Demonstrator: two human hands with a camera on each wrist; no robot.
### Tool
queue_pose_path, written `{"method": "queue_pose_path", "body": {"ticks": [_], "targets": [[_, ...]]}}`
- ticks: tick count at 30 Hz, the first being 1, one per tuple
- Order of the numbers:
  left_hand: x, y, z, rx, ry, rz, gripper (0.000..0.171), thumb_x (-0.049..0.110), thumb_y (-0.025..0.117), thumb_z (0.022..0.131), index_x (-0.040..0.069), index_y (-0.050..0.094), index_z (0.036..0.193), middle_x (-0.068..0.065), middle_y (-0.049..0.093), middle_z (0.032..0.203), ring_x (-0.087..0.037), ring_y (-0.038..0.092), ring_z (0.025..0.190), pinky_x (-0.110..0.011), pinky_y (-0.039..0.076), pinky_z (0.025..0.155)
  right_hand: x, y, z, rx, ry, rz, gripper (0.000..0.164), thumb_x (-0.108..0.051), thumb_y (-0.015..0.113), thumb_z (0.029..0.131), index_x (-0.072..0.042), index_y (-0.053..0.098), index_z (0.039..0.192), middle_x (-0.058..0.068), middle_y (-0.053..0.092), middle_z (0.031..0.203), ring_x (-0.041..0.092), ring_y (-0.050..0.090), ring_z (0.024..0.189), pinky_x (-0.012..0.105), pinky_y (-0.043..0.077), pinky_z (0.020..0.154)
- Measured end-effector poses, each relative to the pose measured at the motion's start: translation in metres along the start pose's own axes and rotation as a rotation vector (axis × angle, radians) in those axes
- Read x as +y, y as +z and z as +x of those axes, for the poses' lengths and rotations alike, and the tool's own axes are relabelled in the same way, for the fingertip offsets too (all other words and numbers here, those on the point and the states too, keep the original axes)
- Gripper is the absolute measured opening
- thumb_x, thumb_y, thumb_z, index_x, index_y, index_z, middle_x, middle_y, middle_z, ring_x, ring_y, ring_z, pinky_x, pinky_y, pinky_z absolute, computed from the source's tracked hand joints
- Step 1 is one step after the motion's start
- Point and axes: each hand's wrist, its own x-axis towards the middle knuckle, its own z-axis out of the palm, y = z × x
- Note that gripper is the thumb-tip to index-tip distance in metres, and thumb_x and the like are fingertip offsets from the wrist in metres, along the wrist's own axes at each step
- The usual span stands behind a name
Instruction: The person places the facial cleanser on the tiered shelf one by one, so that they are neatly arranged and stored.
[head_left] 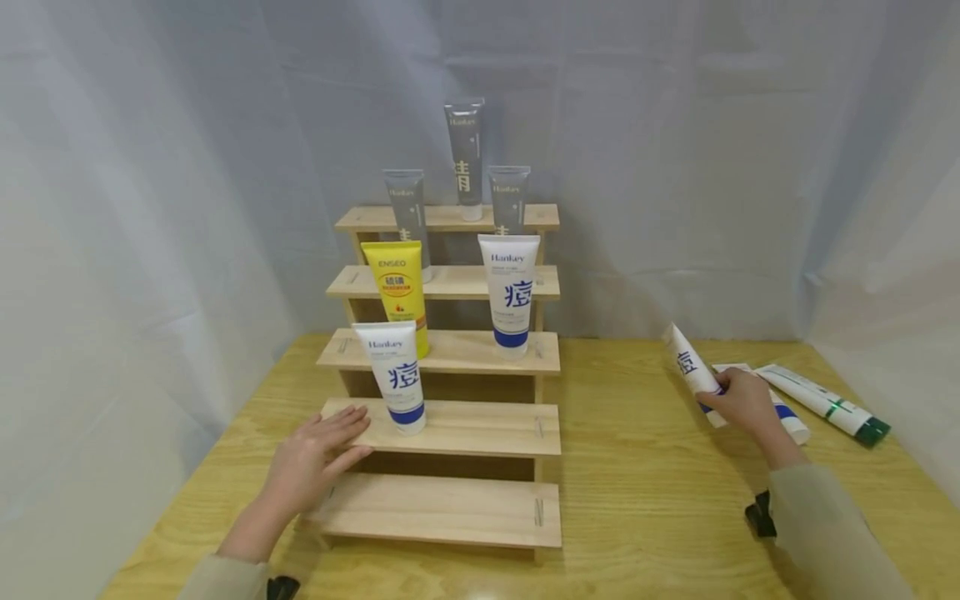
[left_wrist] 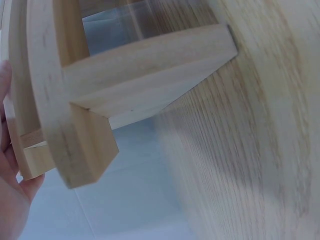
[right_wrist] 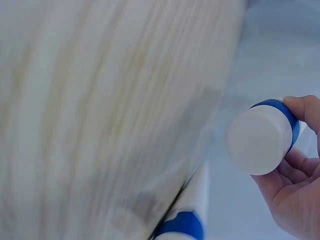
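Observation:
My left hand (head_left: 313,454) rests its fingers on the left end of a wooden stepped rack (head_left: 480,429), the thumb at the step's front edge. Beside those fingers stands a white tube with a blue band (head_left: 393,375). Over the table's right side, my right hand (head_left: 746,404) grips another white tube (head_left: 686,362) near its capped end, tilted; its round white cap (right_wrist: 255,142) faces the right wrist camera. Below that hand lies a further white-and-blue tube (head_left: 791,423), partly hidden. Next to it is a white tube with a green cap (head_left: 821,400).
Higher on the rack stand a yellow tube (head_left: 397,287), a white-and-blue tube (head_left: 512,287) and several grey tubes (head_left: 465,154). The lowest step (head_left: 442,504) shows bare wood. White sheeting (head_left: 675,167) hangs behind and beside the wooden table (head_left: 645,517).

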Motion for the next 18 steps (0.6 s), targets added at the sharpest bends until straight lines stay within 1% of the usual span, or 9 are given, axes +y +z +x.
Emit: {"method": "queue_pose_path", "body": {"ticks": [3,6,8,10,12,13,14,18], "targets": [[0.000,0.000,0.000,-0.005,-0.005,0.001,0.039,0.029,0.068,0.075,0.003,0.065,0.104,-0.010,0.059,0.113,-0.026,0.055,0.103,-0.055,0.036,0.090,-0.012,0.000,-0.004,0.009,-0.007,0.032,0.037,-0.022,0.069,0.077,0.011,0.057,0.090,0.014,0.058,0.071,0.021,0.051,0.058,0.029,0.041,0.046],[0.000,0.000,0.000,-0.002,-0.005,-0.001,0.039,0.028,0.068,0.075,0.003,0.065,0.104,-0.010,0.059,0.113,-0.027,0.055,0.103,-0.055,0.036,0.090,-0.026,0.002,-0.008,0.022,-0.009,0.082,0.047,-0.027,0.069,0.077,0.012,0.055,0.099,0.021,0.060,0.083,0.027,0.056,0.070,0.033,0.048,0.054],[0.000,0.000,0.000,0.000,-0.003,0.000,0.039,0.029,0.068,0.075,0.003,0.065,0.104,-0.010,0.059,0.113,-0.027,0.055,0.103,-0.055,0.036,0.090,-0.037,0.002,-0.013,0.023,0.004,0.126,0.052,-0.031,0.069,0.077,0.012,0.053,0.104,0.025,0.059,0.091,0.032,0.057,0.079,0.037,0.050,0.061],[0.000,0.000,0.000,0.002,0.000,0.005,0.039,0.030,0.068,0.075,0.003,0.065,0.104,-0.009,0.059,0.113,-0.026,0.055,0.103,-0.054,0.036,0.090,-0.046,0.003,-0.018,0.026,0.015,0.165,0.055,-0.035,0.068,0.077,0.010,0.052,0.105,0.026,0.058,0.097,0.036,0.056,0.087,0.042,0.050,0.067],[-0.001,0.001,0.000,0.002,0.004,0.010,0.039,0.031,0.067,0.075,0.003,0.065,0.104,-0.009,0.059,0.113,-0.026,0.055,0.103,-0.054,0.036,0.090,-0.049,0.008,-0.020,0.041,0.012,0.209,0.057,-0.038,0.068,0.077,0.009,0.051,0.106,0.026,0.057,0.100,0.038,0.054,0.092,0.045,0.050,0.070],[-0.001,0.001,0.000,0.001,0.004,0.012,0.039,0.031,0.067,0.076,0.003,0.065,0.104,-0.009,0.059,0.113,-0.026,0.055,0.103,-0.054,0.036,0.090,-0.048,0.012,-0.020,0.054,0.004,0.231,0.058,-0.038,0.068,0.076,0.008,0.051,0.106,0.026,0.057,0.101,0.039,0.054,0.093,0.047,0.049,0.071],[-0.001,0.001,0.000,0.001,0.005,0.014,0.040,0.031,0.067,0.076,0.003,0.065,0.104,-0.009,0.059,0.113,-0.026,0.055,0.103,-0.054,0.036,0.090,-0.044,0.018,-0.019,0.076,-0.001,0.246,0.057,-0.039,0.069,0.075,0.006,0.051,0.106,0.024,0.057,0.101,0.038,0.054,0.093,0.047,0.050,0.069],[-0.001,0.001,0.000,-0.001,0.002,0.016,0.040,0.032,0.067,0.076,0.003,0.065,0.104,-0.009,0.059,0.113,-0.026,0.055,0.103,-0.054,0.037,0.090,-0.007,0.056,-0.005,0.192,-0.048,0.264,0.051,-0.042,0.071,0.071,-0.007,0.055,0.106,0.008,0.059,0.098,0.025,0.057,0.088,0.041,0.052,0.066]]}}
